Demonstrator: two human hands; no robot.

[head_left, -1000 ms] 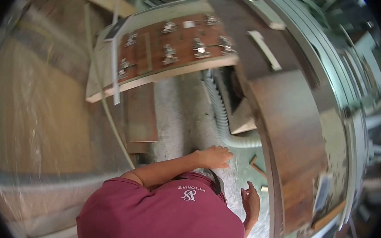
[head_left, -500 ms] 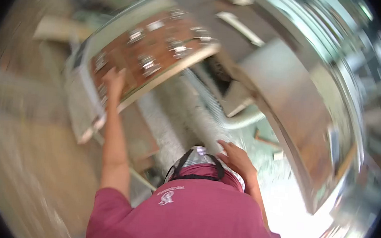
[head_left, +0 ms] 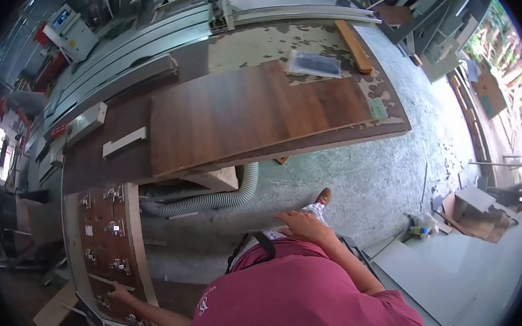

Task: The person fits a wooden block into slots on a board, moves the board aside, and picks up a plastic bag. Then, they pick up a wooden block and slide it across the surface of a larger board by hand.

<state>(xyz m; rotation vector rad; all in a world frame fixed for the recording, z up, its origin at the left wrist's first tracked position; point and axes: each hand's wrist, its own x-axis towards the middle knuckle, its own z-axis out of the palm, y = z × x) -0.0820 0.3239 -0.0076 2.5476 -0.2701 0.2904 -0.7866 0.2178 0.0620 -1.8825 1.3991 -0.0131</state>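
Note:
My left hand (head_left: 119,294) is over the lower part of a reddish-brown panel (head_left: 102,218) at the lower left, its fingers apart beside a thin pale strip (head_left: 110,282). Several metal hinge-like fittings (head_left: 115,228) sit on this panel. In front of my waist, my right hand (head_left: 306,226) is open with fingers stretched out, holding nothing. Beyond it, a large brown wood-grain board (head_left: 234,115) lies on a worn workbench (head_left: 399,116).
On the bench are a wooden bar (head_left: 353,46), a dark plate (head_left: 315,64) and a pale notched strip (head_left: 124,142). A ribbed hose (head_left: 247,186) runs underneath. White sheets (head_left: 424,274) lie at right. Another person (head_left: 26,105) is at far left.
The view has swung right, so the panel with fittings now appears at lower left and the brown board in the middle. My left hand is still at the panel; my right hand remains before my waist.

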